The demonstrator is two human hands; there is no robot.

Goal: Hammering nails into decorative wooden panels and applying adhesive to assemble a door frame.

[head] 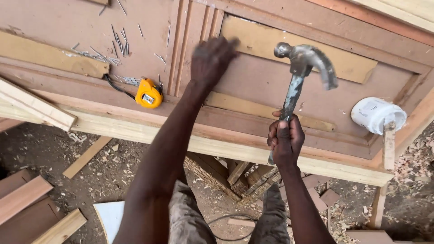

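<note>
1. Nails (pixel 118 43) loose on the door (pixel 253 79), left of the left hand; tape (pixel 148 93) below them.
2. Left hand (pixel 210 58) pressed on the door panel, blurred; finger state unclear.
3. Right hand (pixel 285 140) clenched on the hammer (pixel 300 72), head raised over the panel.
4. Looks like nailing the strip (pixel 266 40); next blow needs aim clear of the fingers.
</note>
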